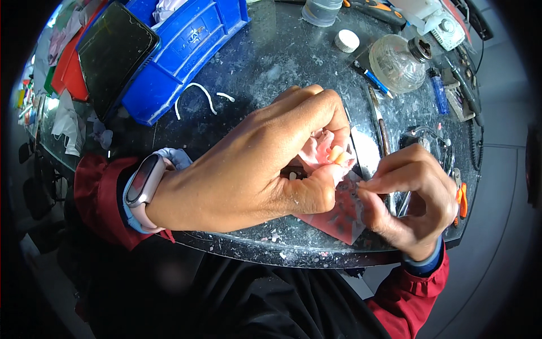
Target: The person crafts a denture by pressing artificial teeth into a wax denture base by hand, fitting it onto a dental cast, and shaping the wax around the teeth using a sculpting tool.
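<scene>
My left hand (265,152) is closed around a pink dental wax piece (318,150) with a yellowish tooth (337,154) set in it, its thumb pressing near the tooth. The palm and fingers hide much of the piece. Just to the right, my right hand (415,198) pinches thumb and forefinger together; a tiny pale bit seems to show at the tips, too small to name. Beneath both hands lies a pink wax sheet (341,226) at the table's near edge. Behind the right hand rests a spatula-like tool (379,121).
Blue bins (175,65) and a dark flat panel (116,56) fill the back left. At the back right stand a round glass burner bottle (392,65) and a white cap (346,40). A blue lighter (438,85) and orange-handled pliers (463,200) lie along the right edge.
</scene>
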A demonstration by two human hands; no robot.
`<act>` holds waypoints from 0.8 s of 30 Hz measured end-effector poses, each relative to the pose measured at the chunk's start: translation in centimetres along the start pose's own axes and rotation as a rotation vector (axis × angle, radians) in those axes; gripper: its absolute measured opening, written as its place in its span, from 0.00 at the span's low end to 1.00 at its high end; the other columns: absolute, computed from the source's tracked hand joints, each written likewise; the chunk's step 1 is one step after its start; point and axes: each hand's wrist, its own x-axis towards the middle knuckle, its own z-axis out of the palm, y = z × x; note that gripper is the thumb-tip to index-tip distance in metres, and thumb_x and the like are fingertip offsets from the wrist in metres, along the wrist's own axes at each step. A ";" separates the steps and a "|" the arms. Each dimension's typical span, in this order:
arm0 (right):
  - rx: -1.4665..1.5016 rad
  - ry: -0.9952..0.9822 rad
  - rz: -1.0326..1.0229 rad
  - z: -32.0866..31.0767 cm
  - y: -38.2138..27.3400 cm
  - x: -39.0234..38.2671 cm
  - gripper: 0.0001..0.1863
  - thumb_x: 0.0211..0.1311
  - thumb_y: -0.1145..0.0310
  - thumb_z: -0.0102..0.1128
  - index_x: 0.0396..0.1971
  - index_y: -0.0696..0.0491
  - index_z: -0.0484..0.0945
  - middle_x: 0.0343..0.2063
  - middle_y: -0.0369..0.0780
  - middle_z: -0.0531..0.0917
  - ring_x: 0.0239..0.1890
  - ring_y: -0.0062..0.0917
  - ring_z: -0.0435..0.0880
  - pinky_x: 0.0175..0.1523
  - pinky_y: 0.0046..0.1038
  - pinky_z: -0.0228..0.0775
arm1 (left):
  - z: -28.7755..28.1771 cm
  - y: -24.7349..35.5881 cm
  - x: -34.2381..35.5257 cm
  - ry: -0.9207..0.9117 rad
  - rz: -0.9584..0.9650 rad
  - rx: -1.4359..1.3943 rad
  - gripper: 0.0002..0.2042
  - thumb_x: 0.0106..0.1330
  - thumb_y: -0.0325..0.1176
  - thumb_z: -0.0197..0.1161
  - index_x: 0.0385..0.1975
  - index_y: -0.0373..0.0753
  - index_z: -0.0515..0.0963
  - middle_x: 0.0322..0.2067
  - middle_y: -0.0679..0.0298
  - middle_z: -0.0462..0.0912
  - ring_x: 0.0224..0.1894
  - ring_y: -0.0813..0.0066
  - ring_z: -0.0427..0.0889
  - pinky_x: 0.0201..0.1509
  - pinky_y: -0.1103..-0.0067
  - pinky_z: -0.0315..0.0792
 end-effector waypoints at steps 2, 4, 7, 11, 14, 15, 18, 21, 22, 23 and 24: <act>0.120 -0.222 0.242 -1.4 -0.3 -0.4 0.07 0.42 0.77 0.66 0.25 0.59 0.78 0.23 0.42 0.79 0.27 0.27 0.80 0.29 0.23 0.71 | 0.0 -0.3 0.3 -0.004 0.028 -0.033 0.13 0.55 0.37 0.57 0.31 0.35 0.65 0.28 0.66 0.62 0.28 0.81 0.60 0.32 0.83 0.59; 0.130 -0.283 0.222 -1.4 0.5 -0.6 0.08 0.41 0.79 0.64 0.26 0.59 0.79 0.26 0.42 0.79 0.28 0.28 0.81 0.31 0.23 0.72 | 0.2 -0.3 0.2 0.009 0.027 -0.060 0.14 0.55 0.37 0.58 0.33 0.35 0.64 0.29 0.66 0.62 0.29 0.81 0.61 0.33 0.83 0.59; 0.024 -0.268 0.207 -1.4 0.7 -0.8 0.12 0.33 0.80 0.55 0.24 0.57 0.81 0.28 0.42 0.79 0.29 0.25 0.79 0.33 0.22 0.69 | 0.4 -0.2 0.2 0.034 -0.024 -0.104 0.18 0.55 0.39 0.61 0.37 0.35 0.62 0.31 0.65 0.62 0.30 0.80 0.61 0.35 0.83 0.59; 0.332 0.051 0.303 -1.0 0.3 -0.2 0.10 0.49 0.71 0.56 0.29 0.62 0.77 0.30 0.43 0.76 0.27 0.19 0.73 0.28 0.18 0.65 | 0.6 -0.1 0.4 -0.028 0.023 -0.065 0.20 0.55 0.37 0.65 0.38 0.36 0.62 0.32 0.63 0.64 0.32 0.80 0.63 0.36 0.83 0.60; 0.512 0.052 0.410 0.0 0.1 0.1 0.13 0.53 0.67 0.57 0.31 0.63 0.75 0.32 0.44 0.75 0.28 0.18 0.72 0.29 0.17 0.65 | 0.7 -0.3 0.3 -0.067 0.054 -0.064 0.19 0.55 0.34 0.66 0.39 0.37 0.62 0.33 0.62 0.65 0.33 0.81 0.64 0.36 0.84 0.61; 0.539 0.039 0.430 0.1 0.2 0.1 0.13 0.53 0.67 0.57 0.32 0.63 0.75 0.32 0.44 0.75 0.29 0.19 0.72 0.30 0.18 0.66 | 0.7 -0.3 0.3 -0.070 0.048 -0.082 0.20 0.55 0.35 0.67 0.39 0.37 0.62 0.33 0.62 0.65 0.33 0.81 0.64 0.36 0.84 0.61; 0.476 0.006 0.306 0.4 0.8 -0.2 0.12 0.53 0.67 0.57 0.31 0.61 0.76 0.32 0.44 0.75 0.33 0.21 0.73 0.36 0.21 0.67 | 0.8 -0.3 0.3 -0.077 0.044 -0.105 0.21 0.54 0.36 0.67 0.39 0.36 0.62 0.33 0.62 0.65 0.33 0.81 0.64 0.36 0.84 0.61; 0.486 0.022 0.278 0.7 0.8 -0.2 0.10 0.53 0.68 0.57 0.31 0.60 0.76 0.32 0.44 0.75 0.36 0.23 0.73 0.41 0.24 0.66 | 0.8 -0.2 0.4 -0.086 0.044 -0.107 0.21 0.54 0.37 0.67 0.39 0.36 0.62 0.33 0.62 0.65 0.33 0.80 0.64 0.36 0.84 0.61; 0.488 0.019 0.287 0.7 0.7 -0.2 0.10 0.53 0.69 0.57 0.31 0.60 0.76 0.32 0.44 0.75 0.36 0.23 0.73 0.41 0.24 0.67 | 0.8 -0.2 0.3 -0.089 0.043 -0.106 0.21 0.54 0.37 0.67 0.39 0.36 0.62 0.33 0.62 0.65 0.33 0.80 0.64 0.36 0.84 0.61; 0.490 0.017 0.291 0.7 0.7 -0.2 0.09 0.53 0.69 0.57 0.30 0.60 0.76 0.32 0.44 0.75 0.36 0.23 0.73 0.40 0.24 0.67 | 0.8 -0.2 0.3 -0.091 0.041 -0.104 0.21 0.54 0.37 0.67 0.39 0.36 0.62 0.33 0.62 0.65 0.34 0.80 0.64 0.36 0.84 0.61; 0.490 0.018 0.298 0.8 0.7 -0.2 0.09 0.53 0.69 0.57 0.30 0.60 0.76 0.32 0.44 0.75 0.36 0.23 0.73 0.40 0.24 0.67 | 0.8 -0.2 0.3 -0.093 0.043 -0.101 0.21 0.55 0.37 0.66 0.39 0.36 0.62 0.33 0.62 0.65 0.34 0.80 0.64 0.36 0.84 0.61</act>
